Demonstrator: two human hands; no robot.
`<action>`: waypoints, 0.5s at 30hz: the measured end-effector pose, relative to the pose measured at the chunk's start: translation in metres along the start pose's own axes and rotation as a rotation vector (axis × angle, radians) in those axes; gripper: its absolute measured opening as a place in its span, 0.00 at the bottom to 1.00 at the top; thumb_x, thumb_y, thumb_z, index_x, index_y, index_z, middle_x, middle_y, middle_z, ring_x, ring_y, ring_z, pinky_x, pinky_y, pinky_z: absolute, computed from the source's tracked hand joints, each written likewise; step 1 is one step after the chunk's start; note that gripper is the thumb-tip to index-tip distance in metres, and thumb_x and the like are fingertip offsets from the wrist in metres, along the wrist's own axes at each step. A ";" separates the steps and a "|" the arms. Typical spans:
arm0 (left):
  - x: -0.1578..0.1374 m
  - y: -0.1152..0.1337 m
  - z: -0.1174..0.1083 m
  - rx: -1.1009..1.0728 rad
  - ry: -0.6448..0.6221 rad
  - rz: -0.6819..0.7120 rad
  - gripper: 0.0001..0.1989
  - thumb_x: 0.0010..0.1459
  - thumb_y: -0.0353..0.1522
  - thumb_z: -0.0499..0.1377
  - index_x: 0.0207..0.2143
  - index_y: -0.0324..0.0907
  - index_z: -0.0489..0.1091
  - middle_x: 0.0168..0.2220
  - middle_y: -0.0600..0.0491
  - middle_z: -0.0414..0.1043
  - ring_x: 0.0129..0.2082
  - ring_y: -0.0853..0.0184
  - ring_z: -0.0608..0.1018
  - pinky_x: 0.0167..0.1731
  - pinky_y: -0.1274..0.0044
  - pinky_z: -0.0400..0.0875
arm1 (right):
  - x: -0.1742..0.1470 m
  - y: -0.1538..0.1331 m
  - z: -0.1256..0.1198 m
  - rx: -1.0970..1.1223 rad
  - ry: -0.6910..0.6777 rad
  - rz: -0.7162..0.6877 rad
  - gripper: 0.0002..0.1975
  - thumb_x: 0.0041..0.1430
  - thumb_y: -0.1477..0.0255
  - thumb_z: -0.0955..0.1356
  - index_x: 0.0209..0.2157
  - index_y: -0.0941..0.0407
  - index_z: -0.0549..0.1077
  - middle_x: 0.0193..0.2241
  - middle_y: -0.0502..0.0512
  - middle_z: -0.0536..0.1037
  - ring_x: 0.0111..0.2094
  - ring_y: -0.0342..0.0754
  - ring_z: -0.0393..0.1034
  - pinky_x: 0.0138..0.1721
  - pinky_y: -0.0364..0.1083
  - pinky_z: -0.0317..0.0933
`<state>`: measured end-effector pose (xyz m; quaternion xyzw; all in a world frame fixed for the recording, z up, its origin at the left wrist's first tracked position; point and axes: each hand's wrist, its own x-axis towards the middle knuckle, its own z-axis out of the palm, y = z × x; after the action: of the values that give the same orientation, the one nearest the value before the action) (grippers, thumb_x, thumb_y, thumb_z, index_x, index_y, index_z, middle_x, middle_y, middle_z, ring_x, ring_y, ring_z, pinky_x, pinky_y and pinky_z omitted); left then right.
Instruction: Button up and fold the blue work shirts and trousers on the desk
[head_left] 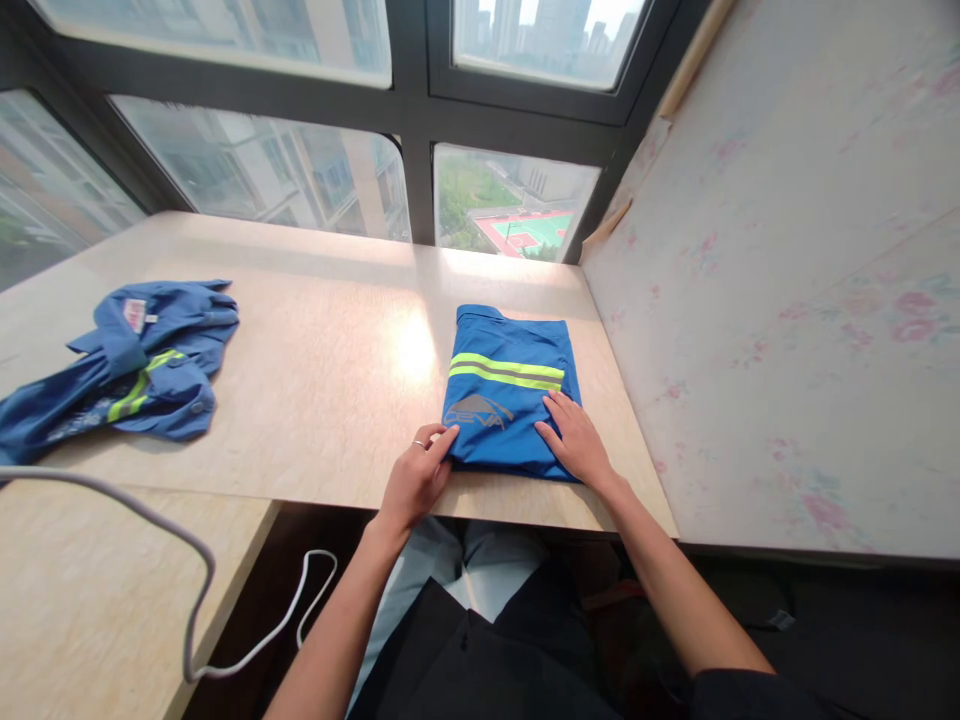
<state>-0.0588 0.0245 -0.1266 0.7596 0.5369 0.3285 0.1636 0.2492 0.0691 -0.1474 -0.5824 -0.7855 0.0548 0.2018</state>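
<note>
Both hands are on a folded bright-blue work shirt with neon-yellow reflective stripes [507, 400], which sits near the front right edge of the pale marble-look tabletop [322, 380]. The left hand [415, 478] touches its lower left corner, fingers loosely curled (ring visible). The right hand [576, 440] lies flat on it, fingers spread. A crumpled blue shirt [124, 365] lies well apart, far left.

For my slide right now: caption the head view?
Both hands press a folded blue garment on the table.
</note>
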 end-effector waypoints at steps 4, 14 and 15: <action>-0.001 -0.013 -0.007 0.073 -0.065 0.105 0.24 0.60 0.23 0.50 0.54 0.49 0.72 0.51 0.45 0.72 0.38 0.66 0.79 0.38 0.74 0.76 | -0.001 -0.002 -0.001 -0.016 0.002 0.005 0.29 0.69 0.56 0.58 0.63 0.57 0.64 0.64 0.64 0.64 0.66 0.58 0.56 0.65 0.61 0.52; -0.014 -0.017 -0.014 0.212 -0.036 0.357 0.23 0.60 0.23 0.50 0.55 0.44 0.72 0.61 0.43 0.67 0.63 0.54 0.68 0.55 0.61 0.69 | -0.003 -0.002 0.000 -0.045 -0.011 -0.012 0.27 0.69 0.57 0.58 0.63 0.58 0.64 0.64 0.64 0.64 0.66 0.58 0.55 0.64 0.62 0.53; -0.014 -0.016 -0.016 0.206 -0.032 0.364 0.22 0.61 0.25 0.51 0.55 0.43 0.73 0.60 0.43 0.69 0.61 0.55 0.71 0.54 0.62 0.70 | -0.004 -0.001 0.000 -0.049 -0.013 -0.019 0.27 0.70 0.58 0.58 0.63 0.58 0.65 0.64 0.64 0.64 0.66 0.58 0.56 0.64 0.62 0.53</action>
<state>-0.0841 0.0157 -0.1287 0.8620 0.4187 0.2840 0.0315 0.2492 0.0656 -0.1485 -0.5792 -0.7935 0.0373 0.1829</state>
